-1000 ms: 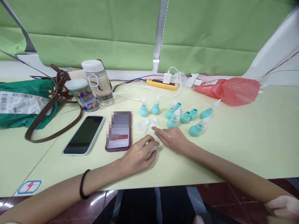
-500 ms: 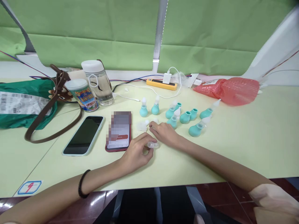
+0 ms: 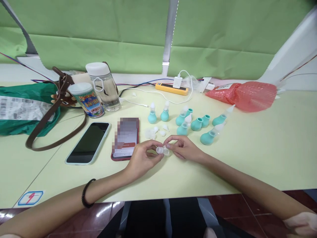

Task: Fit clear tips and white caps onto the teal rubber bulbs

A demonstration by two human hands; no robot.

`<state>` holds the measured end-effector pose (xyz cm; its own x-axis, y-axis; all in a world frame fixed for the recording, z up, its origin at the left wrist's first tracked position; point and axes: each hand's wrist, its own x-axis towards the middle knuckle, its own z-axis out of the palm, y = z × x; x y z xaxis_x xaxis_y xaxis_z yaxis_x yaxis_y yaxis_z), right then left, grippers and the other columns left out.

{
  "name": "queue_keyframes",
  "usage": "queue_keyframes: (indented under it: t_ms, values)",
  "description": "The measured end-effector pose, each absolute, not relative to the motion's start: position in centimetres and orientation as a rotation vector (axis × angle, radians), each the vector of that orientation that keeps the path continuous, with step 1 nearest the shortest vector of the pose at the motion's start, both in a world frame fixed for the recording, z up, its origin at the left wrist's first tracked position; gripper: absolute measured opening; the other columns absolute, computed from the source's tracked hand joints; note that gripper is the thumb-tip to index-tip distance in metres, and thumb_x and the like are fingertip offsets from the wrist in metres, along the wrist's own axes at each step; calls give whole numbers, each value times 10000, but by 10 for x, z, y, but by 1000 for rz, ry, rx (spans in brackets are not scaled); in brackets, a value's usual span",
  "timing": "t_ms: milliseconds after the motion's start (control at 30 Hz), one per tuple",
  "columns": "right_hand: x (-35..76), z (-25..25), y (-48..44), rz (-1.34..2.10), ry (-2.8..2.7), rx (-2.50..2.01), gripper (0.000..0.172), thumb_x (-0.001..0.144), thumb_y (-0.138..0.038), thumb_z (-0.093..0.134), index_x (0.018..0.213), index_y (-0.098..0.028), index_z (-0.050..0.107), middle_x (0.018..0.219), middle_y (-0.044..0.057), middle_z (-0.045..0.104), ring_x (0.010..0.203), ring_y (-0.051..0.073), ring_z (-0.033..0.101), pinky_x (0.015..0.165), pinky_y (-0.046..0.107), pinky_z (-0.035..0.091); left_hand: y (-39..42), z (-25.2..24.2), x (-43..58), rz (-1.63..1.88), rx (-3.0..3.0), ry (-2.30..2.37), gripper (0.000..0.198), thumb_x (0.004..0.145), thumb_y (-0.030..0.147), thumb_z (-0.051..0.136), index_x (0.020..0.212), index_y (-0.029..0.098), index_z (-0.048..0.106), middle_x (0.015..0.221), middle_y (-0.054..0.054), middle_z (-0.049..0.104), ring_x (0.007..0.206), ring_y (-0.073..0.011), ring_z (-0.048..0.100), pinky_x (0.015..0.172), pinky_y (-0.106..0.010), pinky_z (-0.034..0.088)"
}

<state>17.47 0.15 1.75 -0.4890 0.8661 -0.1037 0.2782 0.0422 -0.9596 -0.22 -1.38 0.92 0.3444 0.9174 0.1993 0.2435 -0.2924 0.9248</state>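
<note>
My left hand (image 3: 145, 158) pinches a small clear plastic tube piece (image 3: 160, 150) between thumb and fingers, just above the table. My right hand (image 3: 183, 147) meets it from the right, its thumb and forefinger pressed together at the piece's upper edge. Whatever lies between those right fingertips is too small to make out. Behind the hands lie small white tips (image 3: 162, 133) and some clear pieces (image 3: 150, 133). Several teal squeeze bulbs stand or lie farther back, some fitted with clear nozzles, such as one teal bulb (image 3: 182, 129); others, like the open-necked bulb (image 3: 196, 124), have none.
On the left are a red-cased phone (image 3: 125, 138), another phone (image 3: 88, 142), a printed tub (image 3: 87, 100), a water bottle (image 3: 102, 87), a brown strap (image 3: 46, 145) and a green bag (image 3: 29, 107). At the back sit a yellow power strip (image 3: 170, 89) and a red plastic bag (image 3: 256, 96).
My right hand has drawn back from the small white tips toward me and now meets the clear piece in my left hand. The left hand has turned the piece slightly.
</note>
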Motion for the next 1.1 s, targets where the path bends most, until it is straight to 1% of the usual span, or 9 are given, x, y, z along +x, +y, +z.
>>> queue_keyframes:
  t_ms: [100,333,467,567,700,800,933,1100]
  values:
    - [173,17,0,1394,-1764,-1181,243,762,-360,492,849,-140,545,326,-107,323,302,29,267,322,143,208,-13,8,-2,1039,1740,1028,176,669,161,595,845,152,586,789,-40,611,728,-141,587,578,-221,525]
    - [172,12,-2,1300,-1697,-1209,291,741,-353,521,887,-119,611,330,-92,332,313,31,271,332,159,220,-12,7,-3,1050,1738,1012,157,671,158,593,829,151,587,797,-44,609,724,-138,581,569,-224,529]
    - [170,10,-6,1117,-1742,-1265,327,747,-365,508,892,-107,647,332,-77,345,316,34,283,336,168,239,-12,10,-3,1056,1709,1008,157,667,160,600,823,147,585,802,-47,605,740,-143,579,582,-235,534]
    - [170,5,-8,868,-1900,-1189,322,780,-341,460,923,-123,649,346,-67,369,332,39,291,358,175,265,-12,11,-3,1081,1682,1020,148,660,162,608,805,141,583,779,-46,602,725,-142,578,557,-223,528]
    - [174,-3,-8,334,-2120,-942,285,778,-263,464,995,-154,615,373,-77,377,358,41,287,400,171,288,-13,11,-4,1119,1680,998,145,656,159,613,797,142,584,772,-42,602,728,-143,576,558,-226,532]
    - [176,-6,-7,126,-2184,-813,314,766,-240,490,1065,-172,560,370,-95,377,352,42,323,411,165,300,-14,9,-4,1164,1694,973,133,665,151,609,795,151,583,796,-43,602,748,-146,575,570,-232,537]
    - [174,-10,-9,37,-2173,-766,334,762,-209,499,1093,-175,524,382,-100,386,349,42,347,409,165,306,-16,7,-5,1200,1713,938,126,668,141,614,787,156,576,794,-42,596,743,-141,573,566,-227,537]
    - [172,-20,-10,92,-2120,-859,308,780,-226,462,1077,-194,538,379,-95,360,342,46,340,394,167,304,-19,7,-4,1262,1759,893,94,670,131,617,734,149,549,785,-49,593,737,-142,580,529,-211,526]
